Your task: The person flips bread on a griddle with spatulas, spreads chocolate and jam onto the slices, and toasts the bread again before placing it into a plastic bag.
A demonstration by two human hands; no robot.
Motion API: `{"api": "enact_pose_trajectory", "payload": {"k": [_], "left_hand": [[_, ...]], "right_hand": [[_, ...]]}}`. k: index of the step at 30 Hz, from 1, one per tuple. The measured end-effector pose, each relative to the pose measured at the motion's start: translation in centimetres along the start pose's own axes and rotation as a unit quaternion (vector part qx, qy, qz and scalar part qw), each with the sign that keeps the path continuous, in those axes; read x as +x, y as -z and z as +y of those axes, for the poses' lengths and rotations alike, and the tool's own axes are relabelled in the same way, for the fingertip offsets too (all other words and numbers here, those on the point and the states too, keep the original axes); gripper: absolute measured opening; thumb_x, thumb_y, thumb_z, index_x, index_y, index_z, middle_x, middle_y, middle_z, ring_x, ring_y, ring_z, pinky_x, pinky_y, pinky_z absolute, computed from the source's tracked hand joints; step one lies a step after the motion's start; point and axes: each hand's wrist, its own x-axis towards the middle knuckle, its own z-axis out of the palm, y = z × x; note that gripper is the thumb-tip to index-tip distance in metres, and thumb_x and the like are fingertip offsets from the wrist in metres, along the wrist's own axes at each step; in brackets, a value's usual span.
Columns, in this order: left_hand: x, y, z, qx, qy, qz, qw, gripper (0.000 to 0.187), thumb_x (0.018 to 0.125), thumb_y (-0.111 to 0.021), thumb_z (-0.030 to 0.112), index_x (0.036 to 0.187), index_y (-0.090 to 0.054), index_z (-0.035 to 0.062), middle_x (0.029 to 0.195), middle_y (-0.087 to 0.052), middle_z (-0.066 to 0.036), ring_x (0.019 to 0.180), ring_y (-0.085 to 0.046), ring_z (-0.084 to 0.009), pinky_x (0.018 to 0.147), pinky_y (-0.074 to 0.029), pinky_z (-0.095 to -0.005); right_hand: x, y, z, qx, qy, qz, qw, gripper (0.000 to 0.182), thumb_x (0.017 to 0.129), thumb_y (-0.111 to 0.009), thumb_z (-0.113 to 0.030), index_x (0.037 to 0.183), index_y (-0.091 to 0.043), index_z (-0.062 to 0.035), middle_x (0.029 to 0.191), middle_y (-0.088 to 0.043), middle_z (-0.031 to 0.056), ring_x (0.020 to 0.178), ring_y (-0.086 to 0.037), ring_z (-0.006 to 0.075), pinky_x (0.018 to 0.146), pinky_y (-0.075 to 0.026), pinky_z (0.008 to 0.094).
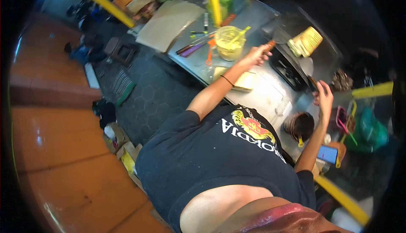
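My left hand [257, 56] is closed round the reddish-brown handle of a spatula [281, 34], whose metal blade lies over the dark griddle [327, 57]. In my right hand [324, 95] is the dark handle of a second spatula [307, 67], its pale rounded blade pointing up toward the griddle. Between and beyond the two blades sits a yellow, ridged piece of food [307, 41] with a paler side. To the left of my left hand stands a clear tub [229, 45] of yellow spread with a yellow-green utensil in it. A dark-filled container [299, 126] is near my right forearm.
Knives [192, 47] and an orange tool [209, 53] lie on the metal table's left part. A phone [327, 153] and a green plastic bag [368, 131] are at the right. Yellow posts [214, 2] frame the stall. A stool [118, 49] stands on the tiled floor.
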Motion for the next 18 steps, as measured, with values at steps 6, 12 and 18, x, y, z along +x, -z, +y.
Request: {"api": "enact_pose_trajectory", "payload": {"k": [6, 12, 18], "left_hand": [[-1.2, -1.8, 2.9, 0.092, 0.012, -0.043, 0.995, 0.049, 0.092, -0.057, 0.050, 0.103, -0.055, 0.0025, 0.055, -0.032, 0.011, 0.042, -0.026, -0.0011, 0.041, -0.020, -0.0190], [-0.4, -3.2, 5.3, 0.374, -0.146, 0.005, 0.916, 0.049, 0.096, -0.048, 0.048, 0.082, -0.062, 0.0032, 0.055, -0.053, 0.000, 0.050, -0.050, -0.0104, 0.048, -0.037, -0.0283], [-3.1, -7.7, 5.9, 0.598, -0.255, 0.003, 0.760, 0.045, 0.097, -0.045, 0.041, 0.091, -0.063, 0.0005, 0.075, -0.064, -0.024, 0.076, -0.063, -0.0432, 0.070, -0.047, -0.0494]], "right_hand": [[-2.7, -0.3, -2.6, 0.150, -0.048, -0.062, 0.986, 0.039, 0.091, -0.062, -0.031, 0.120, -0.056, -0.0053, 0.078, -0.068, 0.0120, 0.047, -0.054, 0.0093, 0.045, -0.050, 0.0242], [-2.2, 0.9, -1.4, 0.207, 0.019, -0.016, 0.978, 0.033, 0.091, -0.052, -0.015, 0.120, -0.054, 0.0013, 0.080, -0.067, 0.0142, 0.049, -0.061, 0.0143, 0.042, -0.053, 0.0275], [-5.6, -2.8, -6.0, -0.161, 0.195, 0.139, 0.958, 0.040, 0.082, -0.057, -0.016, 0.118, -0.058, 0.0015, 0.087, -0.066, 0.0228, 0.082, -0.065, 0.0390, 0.074, -0.050, 0.0442]]}}
